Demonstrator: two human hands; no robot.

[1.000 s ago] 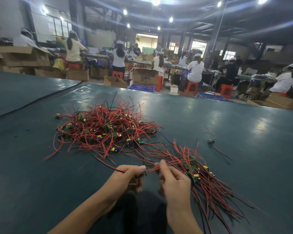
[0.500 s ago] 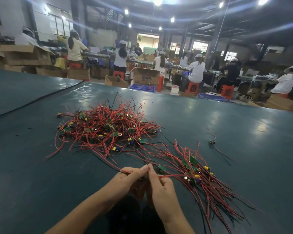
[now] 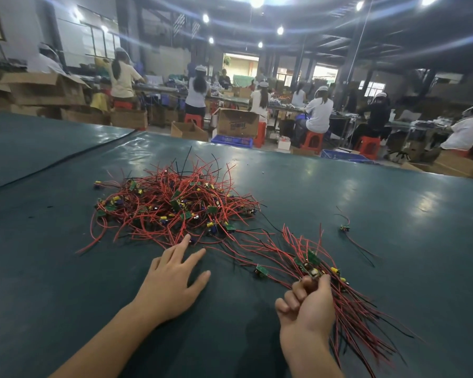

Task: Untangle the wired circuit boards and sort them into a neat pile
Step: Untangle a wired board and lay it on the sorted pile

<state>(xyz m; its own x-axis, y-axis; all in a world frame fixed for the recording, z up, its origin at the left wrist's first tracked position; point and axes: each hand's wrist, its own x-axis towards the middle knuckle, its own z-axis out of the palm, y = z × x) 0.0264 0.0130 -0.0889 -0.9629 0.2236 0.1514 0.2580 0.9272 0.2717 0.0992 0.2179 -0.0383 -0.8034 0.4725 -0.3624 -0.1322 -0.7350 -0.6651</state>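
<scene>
A tangled heap of small green circuit boards with red and black wires [image 3: 172, 205] lies on the dark green table [image 3: 52, 268]. To its right a sorted bundle [image 3: 325, 276] lies with its wires fanned toward me. My left hand [image 3: 172, 279] is flat and open, fingers spread, its fingertips at the heap's near edge. My right hand [image 3: 306, 304] is closed on a circuit board [image 3: 313, 274] at the sorted bundle's board end. One loose board [image 3: 261, 270] lies between my hands.
A single stray board with wires [image 3: 346, 228] lies further right on the table. A seam [image 3: 66, 156] crosses the table surface at the left. Beyond the far edge stand cardboard boxes [image 3: 238, 122], red stools and several seated workers at benches.
My hands, joined over one wired board, have parted. The right hand carried the board right to the sorted bundle. The left hand let go and reached toward the tangled heap.
</scene>
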